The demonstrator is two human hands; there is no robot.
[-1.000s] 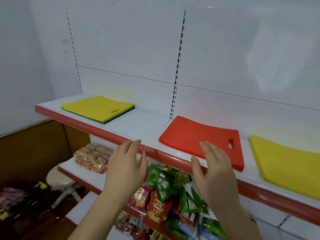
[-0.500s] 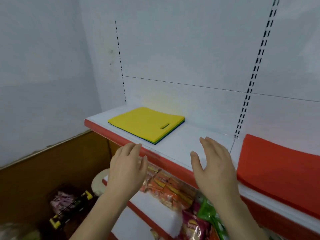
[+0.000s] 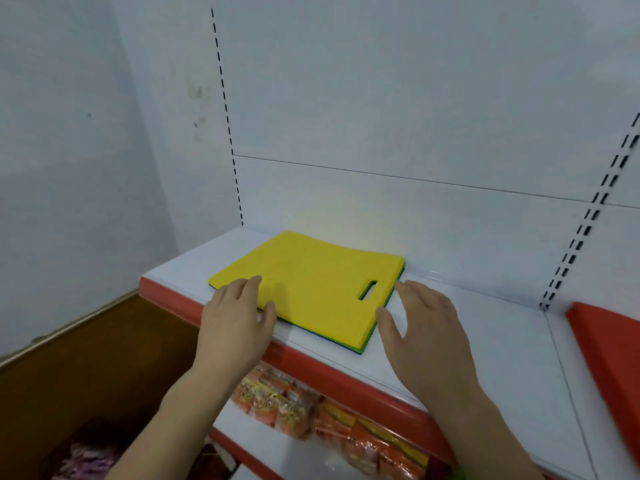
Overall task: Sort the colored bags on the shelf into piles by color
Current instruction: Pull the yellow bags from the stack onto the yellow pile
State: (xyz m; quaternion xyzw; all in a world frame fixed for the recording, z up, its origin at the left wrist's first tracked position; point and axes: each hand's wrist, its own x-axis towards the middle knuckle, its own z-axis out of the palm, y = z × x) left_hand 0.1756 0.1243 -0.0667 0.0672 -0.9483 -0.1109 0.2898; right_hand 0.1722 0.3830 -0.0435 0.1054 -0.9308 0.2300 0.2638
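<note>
Shelf (image 3: 467,344), white with red edge, against pale wall (image 3: 381,98).

Brightness: bright, even, cool white light over the shelf (image 3: 485,348) and wall.
Shadows: soft and faint; a small dim shadow on the yellow bag (image 3: 311,289) beside the left hand (image 3: 235,320).
Glare: a pale yellow reflection on the back panel (image 3: 346,216) above the bag; slight sheen along the shelf surface.
Distortion: wide-angle bend, slotted uprights (image 3: 585,230) lean at the right edge.
Sharpness: centre fairly crisp; snack packets (image 3: 311,407) below soft; lower left dark.

Probably a shop: slotted shelf (image 3: 467,358), snack packets (image 3: 346,424).
</note>
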